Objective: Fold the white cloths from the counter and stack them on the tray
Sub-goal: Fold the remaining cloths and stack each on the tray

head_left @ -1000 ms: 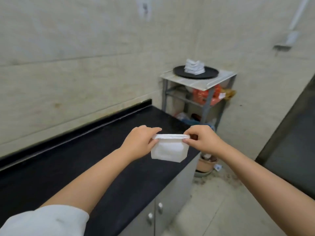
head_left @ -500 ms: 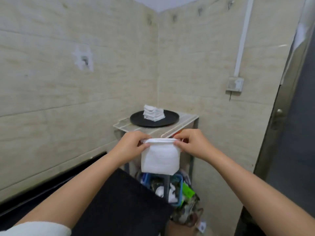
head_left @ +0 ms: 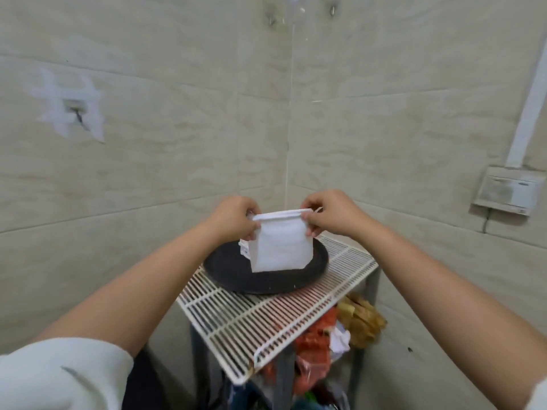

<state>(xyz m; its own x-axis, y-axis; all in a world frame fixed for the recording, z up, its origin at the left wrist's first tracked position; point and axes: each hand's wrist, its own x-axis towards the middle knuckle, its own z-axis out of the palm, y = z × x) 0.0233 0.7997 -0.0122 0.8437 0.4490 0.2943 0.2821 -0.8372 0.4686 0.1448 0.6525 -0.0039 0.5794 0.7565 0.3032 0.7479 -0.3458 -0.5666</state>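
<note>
Folded cloth (head_left: 279,247) hangs limp over the tray (head_left: 225,272), likely above the half-hidden stack (head_left: 244,251). Left hand (head_left: 235,217) and right hand (head_left: 328,213) pinch its top corners; soft, light, best held there.

sleeve, my left: a short white sleeve (head_left: 59,371), loose, with a small grey crease mark
forearms: both bare from my view
left hand (head_left: 233,217): no glove
right hand (head_left: 328,213): no glove, no ring I can see
</note>
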